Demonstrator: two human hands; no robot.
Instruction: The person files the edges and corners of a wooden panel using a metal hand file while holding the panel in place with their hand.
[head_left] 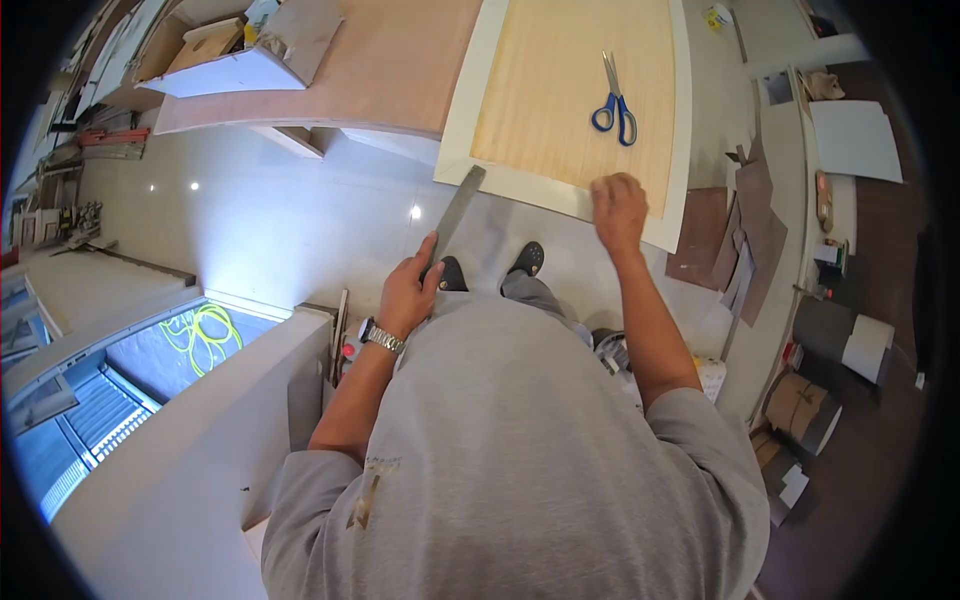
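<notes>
My left hand [408, 292] is closed around the lower end of a long flat metal file [458, 212]. The tip of the file lies at the near left corner of a framed wood panel [545, 90], which has a cream border and a pale wood-grain middle. At the panel's near edge, my right hand [620, 212] rests on the border with its fingers curled in. Whatever those fingers may hold is hidden. Scissors [616, 108] with blue handles lie on the panel beyond my right hand, points away from me, blades nearly together.
A brown board [400, 60] adjoins the panel on the left, bearing an open box [250, 50] of odds and ends. Brown sheet offcuts [752, 225] lean at the right. Below left, a yellow-green hose [208, 332] lies coiled past a low wall [190, 430].
</notes>
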